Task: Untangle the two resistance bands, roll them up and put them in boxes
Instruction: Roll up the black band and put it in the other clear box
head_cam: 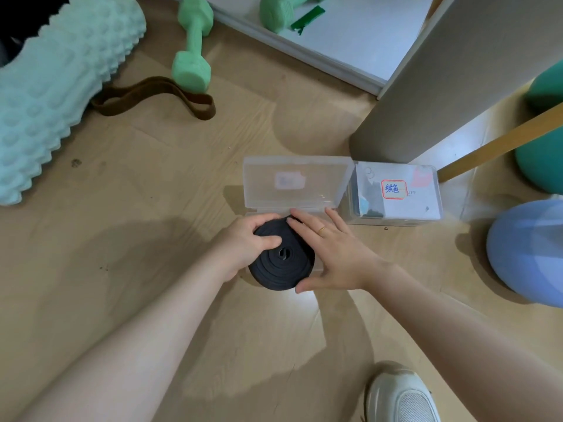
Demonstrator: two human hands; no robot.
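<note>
Hands meet over a black resistance band (281, 263) wound into a flat coil, seen from the head camera. The coil sits at the near end of a clear plastic box (318, 264) on the wooden floor (152, 190), overlapping the box's front rim. The box's lid (297, 181) stands open behind it.

The left hand (246, 243) curls round the coil's left side, thumb laid across the top — its grip holds the band. The right hand (330, 249) lies with fingers straight and spread over the coil's right edge, thumb against the near rim; its grip is wide, pressing rather than clasping.

Just right of the open box, touching it, is a second clear box (396, 194), closed, with a red-bordered label — dark contents show through its wall.

Farther back on the left, a brown resistance band (158, 97) lies loose on the floor between a mint foam roller (61, 86) and a green dumbbell (193, 45). A white shoe (400, 394) shows at the bottom edge.
</note>
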